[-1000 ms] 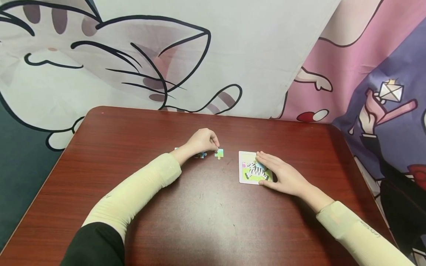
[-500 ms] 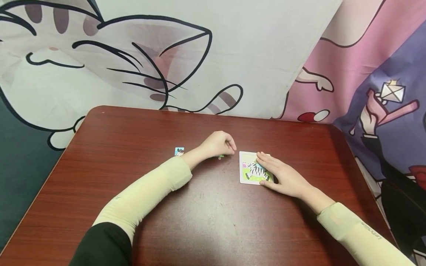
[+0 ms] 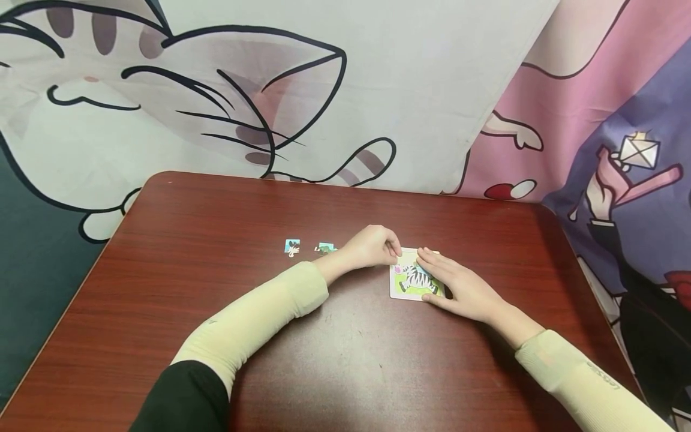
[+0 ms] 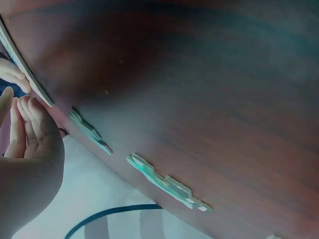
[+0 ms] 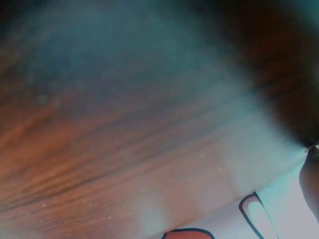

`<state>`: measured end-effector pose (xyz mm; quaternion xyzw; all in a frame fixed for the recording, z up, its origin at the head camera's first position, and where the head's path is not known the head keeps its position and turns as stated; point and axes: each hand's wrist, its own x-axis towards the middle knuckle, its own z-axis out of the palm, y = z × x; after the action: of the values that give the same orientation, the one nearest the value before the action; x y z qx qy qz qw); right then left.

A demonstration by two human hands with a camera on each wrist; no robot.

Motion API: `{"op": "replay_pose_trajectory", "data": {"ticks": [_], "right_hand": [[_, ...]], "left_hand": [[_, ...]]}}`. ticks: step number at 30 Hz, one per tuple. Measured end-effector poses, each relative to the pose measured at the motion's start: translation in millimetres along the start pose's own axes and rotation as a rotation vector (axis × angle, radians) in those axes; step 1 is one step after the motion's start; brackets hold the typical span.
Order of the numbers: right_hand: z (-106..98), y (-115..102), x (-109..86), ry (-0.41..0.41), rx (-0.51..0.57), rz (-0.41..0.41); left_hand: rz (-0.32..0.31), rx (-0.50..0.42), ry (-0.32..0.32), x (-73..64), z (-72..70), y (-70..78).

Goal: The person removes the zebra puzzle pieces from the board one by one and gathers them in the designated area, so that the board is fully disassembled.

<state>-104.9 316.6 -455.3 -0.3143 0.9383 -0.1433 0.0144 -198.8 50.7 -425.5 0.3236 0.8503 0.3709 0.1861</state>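
A small jigsaw puzzle [image 3: 406,291] with a zebra picture and a pale border lies on the table. My right hand [image 3: 459,285] rests on its right side, fingers straight, covering part of the picture. At its upper left corner is my left hand [image 3: 372,246], fingers loosely bent; no piece shows in them. In the left wrist view, thumb and fingers stand apart near the puzzle edge [image 4: 27,69]. Two loose puzzle pieces lie to the left: a blue one with a zebra head [image 3: 292,246] and a blue-green piece [image 3: 326,247]. Another piece [image 4: 89,130] lies nearer the puzzle, hidden in the head view.
The reddish-brown wooden table [image 3: 335,372] has rounded far corners. Directly behind it hangs a printed cloth [image 3: 432,90] with cartoon drawings. The right wrist view is mostly blurred tabletop, with a bit of hand [image 5: 311,179] at its edge.
My left hand has moved right, from above the rightmost loose piece to the puzzle's upper left corner. That piece stayed on the table. My right hand has kept its place on the puzzle.
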Motion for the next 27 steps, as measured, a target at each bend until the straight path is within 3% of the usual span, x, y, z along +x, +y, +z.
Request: {"op": "replay_pose_trajectory", "data": {"ticks": [7, 16, 27], "right_hand": [[-0.1, -0.3, -0.9, -0.010, -0.019, -0.001], [0.3, 0.7, -0.7, 0.007, -0.021, -0.015], [-0.6, -0.4, -0.5, -0.010, -0.024, -0.003]], "left_hand": [[0.010, 0.105, -0.026, -0.8, 8.1, 3.7], [0.028, 0.160, -0.017, -1.9, 14.6, 4.3], [0.060, 0.272, -0.061, -2.2, 17.6, 6.5]]}}
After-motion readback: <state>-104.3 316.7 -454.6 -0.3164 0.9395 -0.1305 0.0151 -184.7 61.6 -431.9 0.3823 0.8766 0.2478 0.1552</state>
